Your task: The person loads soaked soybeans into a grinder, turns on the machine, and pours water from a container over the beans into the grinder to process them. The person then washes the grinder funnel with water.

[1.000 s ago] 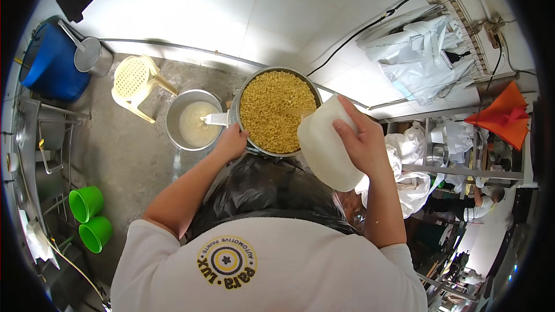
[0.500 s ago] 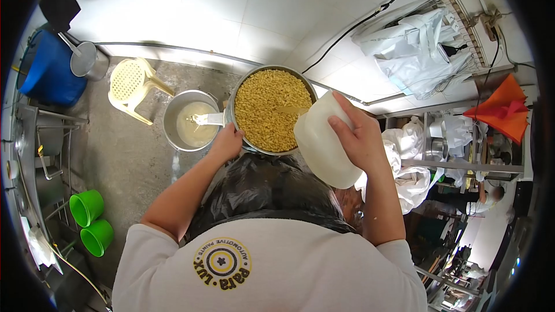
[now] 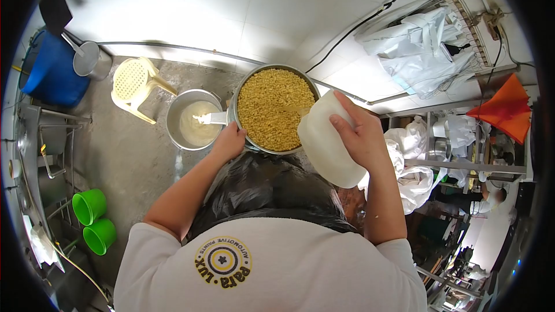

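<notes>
A round metal hopper (image 3: 317, 88) holds a heap of yellow soaked beans (image 3: 272, 107). From its left side a white spout (image 3: 218, 118) empties cloudy pale liquid (image 3: 199, 124) into a metal pot (image 3: 168, 130). My left hand (image 3: 230, 141) is closed at the hopper's side, just below the spout; what its fingers grip is hidden. With my right hand (image 3: 365, 136) I hold a translucent white plastic jug (image 3: 326, 144), tilted over the hopper's right edge. A thin stream of liquid (image 3: 292, 108) runs from the jug's mouth onto the beans.
A cream plastic stool (image 3: 132, 81) stands left of the pot. Further left are a blue barrel (image 3: 55, 75), a metal pail (image 3: 95, 63) and two green buckets (image 3: 89, 207). White sacks (image 3: 413, 182) and a shelf (image 3: 462, 166) lie to the right. Another person (image 3: 485, 201) is in the background.
The view has shifted slightly. Both hands keep their places, and liquid still runs from the jug and from the spout.
</notes>
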Demonstrator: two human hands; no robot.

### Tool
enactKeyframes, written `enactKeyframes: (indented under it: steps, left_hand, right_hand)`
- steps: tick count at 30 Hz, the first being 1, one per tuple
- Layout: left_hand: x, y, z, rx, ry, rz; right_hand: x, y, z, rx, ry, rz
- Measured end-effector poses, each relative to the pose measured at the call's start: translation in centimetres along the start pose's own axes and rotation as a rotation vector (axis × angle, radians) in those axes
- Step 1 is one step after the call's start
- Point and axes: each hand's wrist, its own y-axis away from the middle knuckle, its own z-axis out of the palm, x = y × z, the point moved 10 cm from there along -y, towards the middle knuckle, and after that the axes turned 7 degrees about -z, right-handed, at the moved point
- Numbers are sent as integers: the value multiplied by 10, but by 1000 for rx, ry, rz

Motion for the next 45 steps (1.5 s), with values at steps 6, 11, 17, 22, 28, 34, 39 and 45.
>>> enactKeyframes:
  steps: [6,11,17,22,28,34,39,45]
  left_hand:
    - [-4,-3,1,15,5,3]
    - [3,1,-1,4,-15,-17]
    - [10,6,-6,14,3,0]
    - [12,5,-6,-13,-1,-15]
    - [11,2,-5,0,-5,-1]
    - [20,13,-10,-54,71,-85]
    - [14,9,-8,-50,37,-105]
    - [14,9,-9,-39,45,-86]
  right_hand:
    - [3,0,5,-31,-11,43]
    - [3,0,7,-37,-66,78]
    - [0,0,7,-53,-24,75]
    - [2,0,9,-45,-30,36]
    - [-2,-2,7,-49,-21,36]
    - [1,-3,7,-50,-20,36]
    - [1,-3,9,-72,-27,73]
    - [2,-3,12,-58,-10,15]
